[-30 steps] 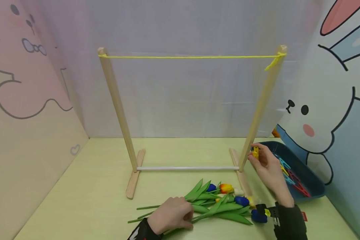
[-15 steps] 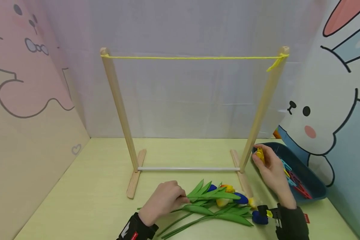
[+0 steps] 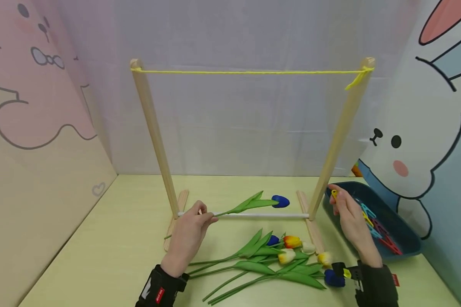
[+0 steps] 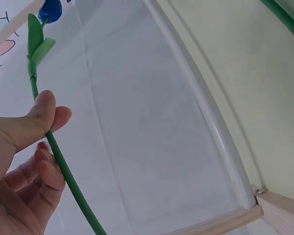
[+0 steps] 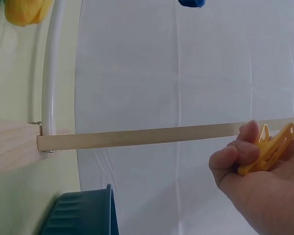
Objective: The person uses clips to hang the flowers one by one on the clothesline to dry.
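My left hand (image 3: 190,232) pinches the green stem of a blue artificial tulip (image 3: 280,201), lifted above the table near the white crossbar (image 3: 253,215). In the left wrist view, thumb and forefinger squeeze the stem (image 4: 68,176) below its leaves. My right hand (image 3: 351,224) holds a yellow clothespin (image 5: 269,149) between its fingers, beside the right wooden post (image 3: 339,136) and over the edge of the dark blue basket (image 3: 403,232). Several more tulips (image 3: 269,268) with blue, white, yellow and orange-red heads lie in a loose pile on the table.
A yellow string (image 3: 249,72) is tied across the tops of both posts, the left wooden post (image 3: 153,136) included. Several blue, yellow and red clothespins (image 3: 380,234) lie in the basket. Printed panels stand at both sides, and a pale sheet (image 3: 234,128) hangs behind.
My left hand has drawn one blue tulip out of the pile and raised it up toward the crossbar. The right hand has stayed near the basket with its yellow clothespin, turning slightly.
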`<state>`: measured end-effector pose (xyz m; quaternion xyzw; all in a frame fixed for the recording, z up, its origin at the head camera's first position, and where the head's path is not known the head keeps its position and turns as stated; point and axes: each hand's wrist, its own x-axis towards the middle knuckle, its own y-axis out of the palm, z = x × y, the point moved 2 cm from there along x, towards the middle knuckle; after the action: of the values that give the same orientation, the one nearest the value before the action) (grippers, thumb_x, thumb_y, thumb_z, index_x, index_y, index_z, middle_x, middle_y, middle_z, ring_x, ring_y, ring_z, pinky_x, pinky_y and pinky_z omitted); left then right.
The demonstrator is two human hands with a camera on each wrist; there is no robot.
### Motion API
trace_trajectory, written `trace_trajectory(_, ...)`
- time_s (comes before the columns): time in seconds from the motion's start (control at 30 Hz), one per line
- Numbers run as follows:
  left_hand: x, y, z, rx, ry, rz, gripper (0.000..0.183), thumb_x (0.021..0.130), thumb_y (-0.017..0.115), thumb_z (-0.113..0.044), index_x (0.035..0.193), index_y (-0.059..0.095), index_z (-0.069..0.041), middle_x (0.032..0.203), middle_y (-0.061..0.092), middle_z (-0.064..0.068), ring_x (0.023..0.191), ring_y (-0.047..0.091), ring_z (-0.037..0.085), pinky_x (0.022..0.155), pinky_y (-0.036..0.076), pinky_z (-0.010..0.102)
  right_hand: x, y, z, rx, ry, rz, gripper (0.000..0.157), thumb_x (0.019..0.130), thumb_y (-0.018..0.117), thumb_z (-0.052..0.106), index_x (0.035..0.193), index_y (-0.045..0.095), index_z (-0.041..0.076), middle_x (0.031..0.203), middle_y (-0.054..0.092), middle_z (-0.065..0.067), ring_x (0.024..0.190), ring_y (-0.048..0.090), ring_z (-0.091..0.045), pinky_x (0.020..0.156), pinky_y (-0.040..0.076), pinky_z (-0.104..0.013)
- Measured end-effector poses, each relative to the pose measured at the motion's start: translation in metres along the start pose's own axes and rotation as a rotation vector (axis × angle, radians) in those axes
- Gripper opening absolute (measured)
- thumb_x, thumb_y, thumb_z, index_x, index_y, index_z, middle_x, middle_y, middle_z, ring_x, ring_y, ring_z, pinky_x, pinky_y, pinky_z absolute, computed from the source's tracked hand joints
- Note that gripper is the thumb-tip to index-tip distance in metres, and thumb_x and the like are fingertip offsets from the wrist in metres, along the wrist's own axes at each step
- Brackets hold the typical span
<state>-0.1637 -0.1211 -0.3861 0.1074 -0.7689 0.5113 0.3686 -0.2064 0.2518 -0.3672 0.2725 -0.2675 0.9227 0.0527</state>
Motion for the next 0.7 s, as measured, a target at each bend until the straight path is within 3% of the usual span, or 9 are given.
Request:
trace_trajectory(0.1, 0.001, -0.004, 0.005, 0.005, -0.003, -0.067, 0.014, 0.081, 0.081, -0.016, 0.073, 0.069, -0.015, 0.076, 0.033, -0.004, 0.058, 0.022, 0.001, 0.052, 0.014, 0.013, 0.0, 0.001, 0.002, 0.015, -0.046, -0.033, 0.037, 0.111, 0.029, 0.009, 0.125, 0.055, -0.012, 0.084, 0.045, 0.016, 0.065, 0.042, -0.003, 0.061, 0.035, -0.02)
trace_trajectory(0.17, 0.002, -0.006, 0.007, 0.007, -0.019, -0.09, 0.007, 0.082, 0.08, -0.016, 0.078, 0.075, -0.014, 0.072, 0.034, -0.005, 0.056, 0.025, 0.0, 0.051, 0.016, 0.013, 0.0, 0.002, 0.002, 0.022, -0.075, -0.059, 0.033, 0.11, 0.032, 0.006, 0.12, 0.058, -0.011, 0.083, 0.045, 0.017, 0.065, 0.041, -0.002, 0.06, 0.034, -0.021)
trace_trajectory(0.37, 0.003, -0.013, 0.013, 0.025, -0.042, -0.169, 0.007, 0.082, 0.08, -0.012, 0.089, 0.079, -0.012, 0.059, 0.055, -0.004, 0.046, 0.038, 0.002, 0.046, 0.025, 0.014, 0.0, 0.004, 0.002, 0.045, -0.138, -0.108, 0.022, 0.106, 0.039, -0.003, 0.112, 0.06, -0.009, 0.08, 0.046, 0.02, 0.063, 0.04, -0.003, 0.055, 0.031, -0.024)
trace_trajectory(0.47, 0.003, -0.015, 0.017, 0.006, -0.04, -0.204, 0.009, 0.082, 0.08, -0.009, 0.09, 0.079, -0.01, 0.062, 0.067, 0.0, 0.045, 0.051, 0.006, 0.045, 0.034, 0.016, 0.0, 0.005, 0.004, 0.041, -0.152, -0.13, 0.02, 0.104, 0.043, -0.005, 0.111, 0.061, -0.008, 0.08, 0.047, 0.021, 0.063, 0.039, -0.002, 0.053, 0.03, -0.025)
trace_trajectory(0.57, 0.004, -0.018, 0.019, -0.033, -0.048, -0.234, 0.01, 0.082, 0.079, -0.007, 0.092, 0.079, -0.008, 0.07, 0.075, 0.005, 0.05, 0.063, 0.011, 0.047, 0.043, 0.019, -0.001, 0.007, 0.005, 0.02, -0.135, -0.135, 0.02, 0.104, 0.045, -0.003, 0.112, 0.063, -0.008, 0.084, 0.051, 0.026, 0.069, 0.045, 0.005, 0.057, 0.034, -0.015)
trace_trajectory(0.7, 0.006, -0.02, 0.023, -0.098, -0.054, -0.286, 0.015, 0.082, 0.079, -0.003, 0.097, 0.079, -0.003, 0.076, 0.077, 0.01, 0.054, 0.069, 0.016, 0.05, 0.051, 0.023, -0.002, 0.008, 0.006, 0.007, -0.121, -0.131, 0.02, 0.103, 0.047, -0.002, 0.113, 0.064, -0.007, 0.091, 0.056, 0.034, 0.083, 0.053, 0.015, 0.074, 0.041, -0.002)
